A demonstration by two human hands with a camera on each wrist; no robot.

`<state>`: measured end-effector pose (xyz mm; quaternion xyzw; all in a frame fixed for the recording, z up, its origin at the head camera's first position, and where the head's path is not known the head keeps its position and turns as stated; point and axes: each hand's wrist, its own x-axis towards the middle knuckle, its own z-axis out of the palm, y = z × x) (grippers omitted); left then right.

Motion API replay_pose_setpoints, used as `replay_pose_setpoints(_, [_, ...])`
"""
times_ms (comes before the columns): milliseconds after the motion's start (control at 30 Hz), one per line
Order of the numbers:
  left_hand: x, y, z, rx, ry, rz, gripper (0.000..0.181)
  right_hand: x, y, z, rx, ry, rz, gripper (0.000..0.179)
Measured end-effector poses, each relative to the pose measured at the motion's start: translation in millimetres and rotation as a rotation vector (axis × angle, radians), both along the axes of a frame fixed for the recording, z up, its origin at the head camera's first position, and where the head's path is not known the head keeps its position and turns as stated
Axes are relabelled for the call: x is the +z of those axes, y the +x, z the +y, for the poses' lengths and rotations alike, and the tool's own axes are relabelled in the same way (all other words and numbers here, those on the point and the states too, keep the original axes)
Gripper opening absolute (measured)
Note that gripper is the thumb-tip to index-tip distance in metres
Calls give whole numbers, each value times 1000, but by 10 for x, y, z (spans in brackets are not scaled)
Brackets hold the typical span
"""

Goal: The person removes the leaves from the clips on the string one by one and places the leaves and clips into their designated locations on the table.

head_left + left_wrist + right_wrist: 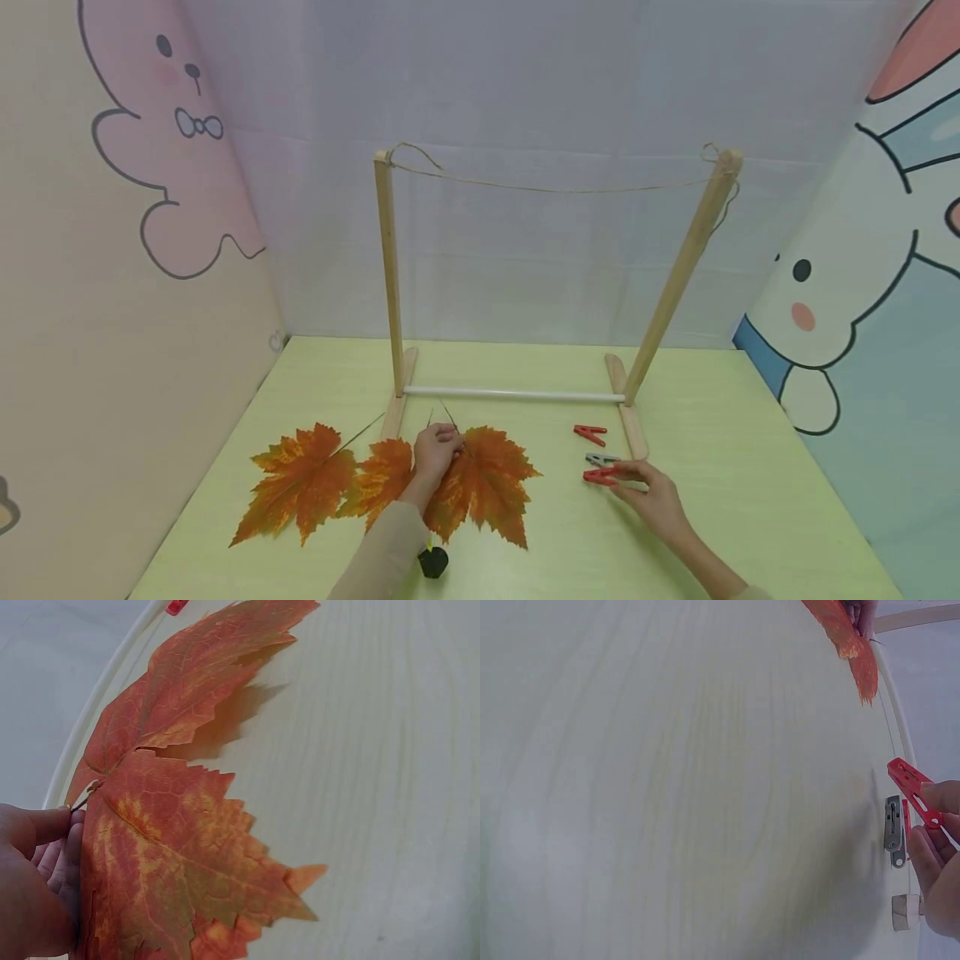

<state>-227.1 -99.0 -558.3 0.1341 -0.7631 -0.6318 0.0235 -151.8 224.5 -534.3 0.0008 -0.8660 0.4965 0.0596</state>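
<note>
My left hand pinches the thin stem of an orange-red artificial maple leaf between thumb and fingers. In the left wrist view the held leaf spreads away from the fingertips. Left of that hand lie a second maple leaf, partly hidden by the arm, and a third maple leaf. With thumb and fingers, my right hand pinches a red clothespin by one end. Close beside it is a grey clothespin. Another red clothespin lies farther back.
A wooden frame stands behind the leaves, with two posts, a white crossbar and a sagging twine line between the post tops. A small black object is by the left sleeve. Cartoon-printed walls flank the pale yellow table.
</note>
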Motion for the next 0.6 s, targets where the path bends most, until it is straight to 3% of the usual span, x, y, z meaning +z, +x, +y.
replay_pose_setpoints(333, [-53, 2, 26, 93, -217, 108, 22, -114, -5, -3, -12, 77, -49, 30])
replay_pose_setpoints(600, [-81, -9, 34, 119, -283, 117, 27, -130, -48, -12, -7, 283, 6, 28])
